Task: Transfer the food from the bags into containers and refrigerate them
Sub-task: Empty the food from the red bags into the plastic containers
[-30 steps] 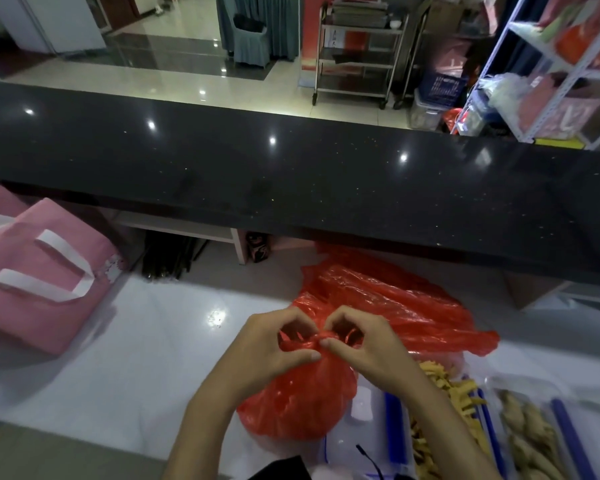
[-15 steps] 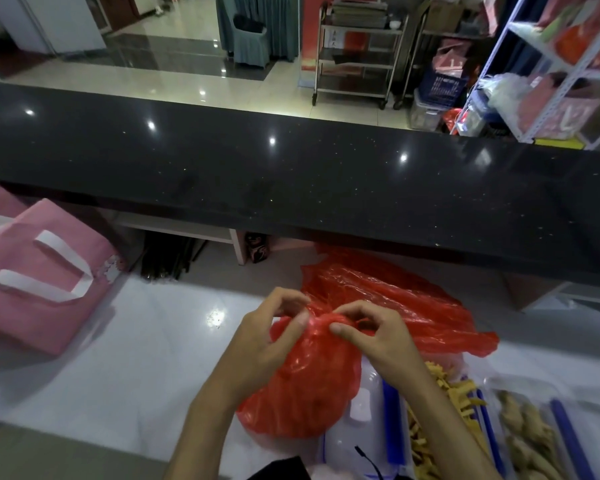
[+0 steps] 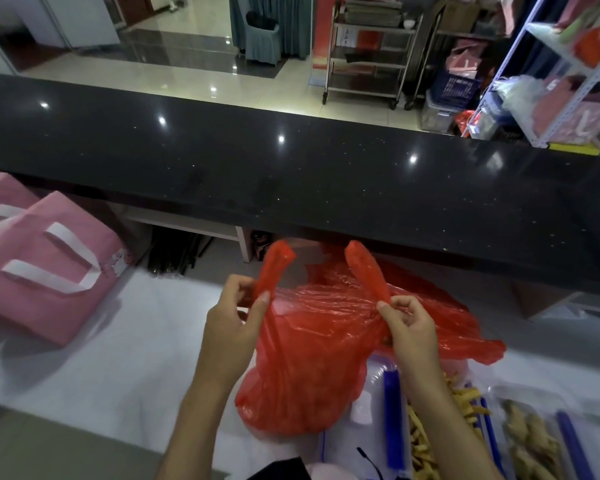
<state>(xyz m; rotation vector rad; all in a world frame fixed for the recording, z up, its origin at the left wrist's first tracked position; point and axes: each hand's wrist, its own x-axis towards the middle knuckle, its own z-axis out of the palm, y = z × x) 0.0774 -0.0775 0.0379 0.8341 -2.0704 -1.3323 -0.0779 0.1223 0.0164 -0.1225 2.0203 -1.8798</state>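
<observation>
From my remote seat, going left to right: left hand (image 3: 234, 327) pinches the left handle (image 3: 273, 268) of the red bag (image 3: 312, 358), right hand (image 3: 411, 329) pinches the right handle (image 3: 366, 270), pulled apart toward 9 and 3 o'clock, I'd guess to open the mouth. Bag sits on the white tabletop (image 3: 118, 341), long axis upright, mouth toward 12, beside the filled containers (image 3: 465, 420) at 4 o'clock.

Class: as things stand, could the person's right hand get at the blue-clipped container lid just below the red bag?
Probably yes: the right hand is just above the lid with nothing between, but it pinches a handle of the red bag and must release it first.
</observation>
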